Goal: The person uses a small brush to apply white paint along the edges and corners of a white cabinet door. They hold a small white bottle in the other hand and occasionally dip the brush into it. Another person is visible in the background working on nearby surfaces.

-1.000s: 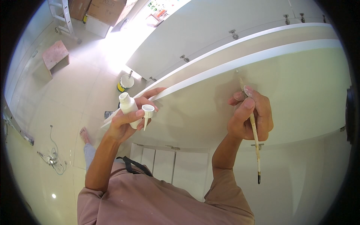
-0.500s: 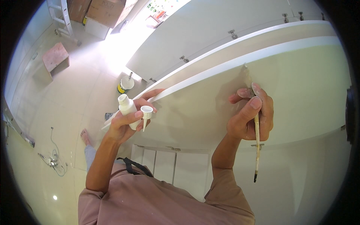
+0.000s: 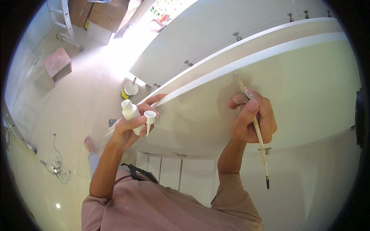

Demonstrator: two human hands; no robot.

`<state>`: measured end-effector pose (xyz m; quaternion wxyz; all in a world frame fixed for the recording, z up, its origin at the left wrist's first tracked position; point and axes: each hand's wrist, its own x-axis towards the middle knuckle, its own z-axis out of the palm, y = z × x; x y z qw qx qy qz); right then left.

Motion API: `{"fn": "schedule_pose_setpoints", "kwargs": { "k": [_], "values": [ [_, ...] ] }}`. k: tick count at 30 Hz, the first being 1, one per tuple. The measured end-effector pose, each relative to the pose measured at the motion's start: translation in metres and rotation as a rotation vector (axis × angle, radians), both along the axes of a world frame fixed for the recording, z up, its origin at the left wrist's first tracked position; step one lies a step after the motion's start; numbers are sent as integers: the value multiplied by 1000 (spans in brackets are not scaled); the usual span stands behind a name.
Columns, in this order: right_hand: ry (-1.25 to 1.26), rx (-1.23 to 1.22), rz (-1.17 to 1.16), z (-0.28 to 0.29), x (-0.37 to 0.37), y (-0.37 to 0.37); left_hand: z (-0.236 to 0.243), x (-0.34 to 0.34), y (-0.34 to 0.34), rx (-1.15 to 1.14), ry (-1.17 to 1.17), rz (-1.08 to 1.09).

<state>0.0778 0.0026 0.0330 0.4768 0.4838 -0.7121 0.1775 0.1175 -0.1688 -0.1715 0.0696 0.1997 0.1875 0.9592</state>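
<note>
My left hand (image 3: 124,133) is closed around a small open white bottle (image 3: 130,111), tilted with its neck upward. A white nozzle cap (image 3: 150,117) is pinched beside it, spout pointing down. Fingers of that hand reach to the white edge strip (image 3: 216,74) of a beige cabinet panel (image 3: 308,73). My right hand (image 3: 256,119) grips a slim paintbrush (image 3: 260,143) by its pale, dark-ended handle. Its tip points at the panel just below the strip; I cannot tell whether it touches. Whitish residue marks the right fingers.
A paint bucket (image 3: 130,90) with a tool in it stands on the tiled floor beyond my left hand. Farther off are a small stool (image 3: 58,63), a ladder (image 3: 63,25) and cardboard boxes (image 3: 108,15). A tangled cable (image 3: 57,169) lies left. Hinges (image 3: 237,36) line the cabinet.
My right hand and the paintbrush have shifted slightly left, and the brush tip now leans farther left below the strip. My left hand keeps its hold almost unchanged.
</note>
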Motion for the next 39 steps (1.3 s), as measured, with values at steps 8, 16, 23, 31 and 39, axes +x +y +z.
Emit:
{"fn": "schedule_pose_setpoints", "kwargs": {
  "k": [8,16,23,31,39],
  "values": [
    [23,-53,17,-3,-2,0,1,1,1,-33,-20,6],
    [4,-101,78,-3,-2,0,3,1,1,-36,-31,3],
    [83,-91,34,-3,-5,-2,2,1,0,-21,-27,1],
    [35,-31,6,0,0,-1,1,1,0,-22,-18,-4],
    [23,30,31,-3,0,0,1,2,0,-25,-16,-4]
  ]
}}
